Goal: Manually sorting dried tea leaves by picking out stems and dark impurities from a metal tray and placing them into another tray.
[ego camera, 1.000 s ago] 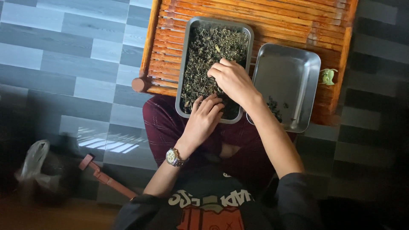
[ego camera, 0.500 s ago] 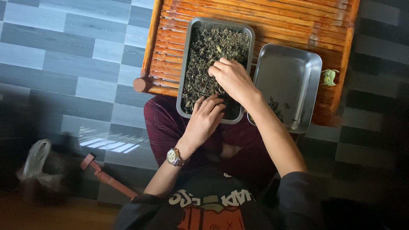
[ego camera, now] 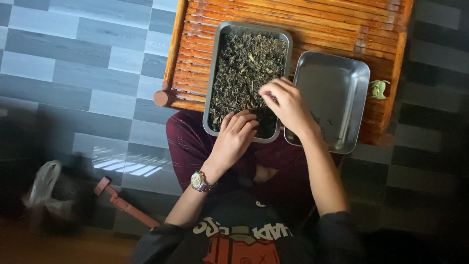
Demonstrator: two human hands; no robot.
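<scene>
Steel tray [ego camera: 286,73] of dried green leaves [ego camera: 246,73] sits on the slatted wooden table [ego camera: 337,24], my left hand [ego camera: 234,139] resting loosely open at its near end, my right hand [ego camera: 286,102] pinching bits I can't make out, and its near edge overhangs my lap, so I judge a downward press could tip it
</scene>
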